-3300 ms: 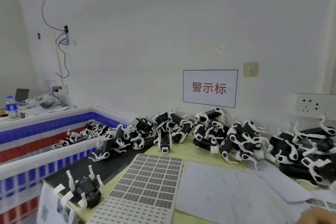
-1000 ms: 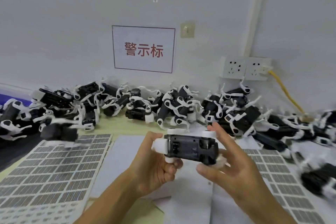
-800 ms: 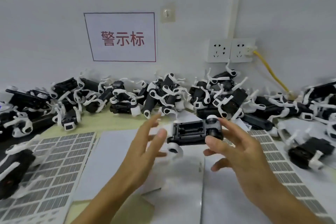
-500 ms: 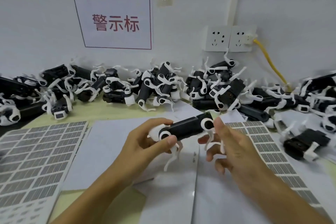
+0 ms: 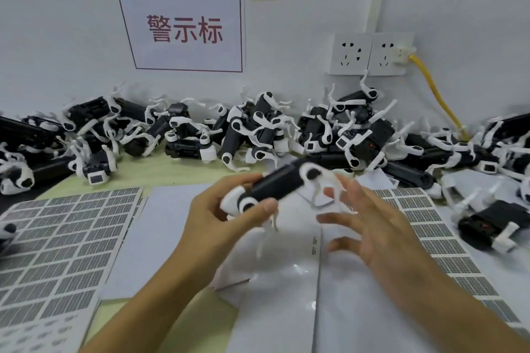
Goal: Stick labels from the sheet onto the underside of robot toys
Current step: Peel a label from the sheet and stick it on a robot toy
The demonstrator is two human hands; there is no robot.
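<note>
Left hand (image 5: 218, 218) grasping robot toy (image 5: 272, 186) by its near end: thumb over a white leg joint, fingers curled behind the black body. Toy held in the air above blank backing sheets (image 5: 286, 281), tilted, far end higher and to the right, white legs hanging down, motion-blurred. Right hand (image 5: 375, 226) released, fingers spread and relaxed, just beside the toy's far-end legs; contact with them can't be told through the blur. Label sheet (image 5: 63, 238) flat on table at left, second label sheet (image 5: 430, 226) at right, partly under the right hand. Pile of robot toys (image 5: 258, 129) along the wall, 1 more toy (image 5: 493, 223) lying right of the right sheet. Red-lettered sign (image 5: 183, 26), 2 wall sockets (image 5: 370, 53), yellow cable (image 5: 438, 100) plugged into the right one.
</note>
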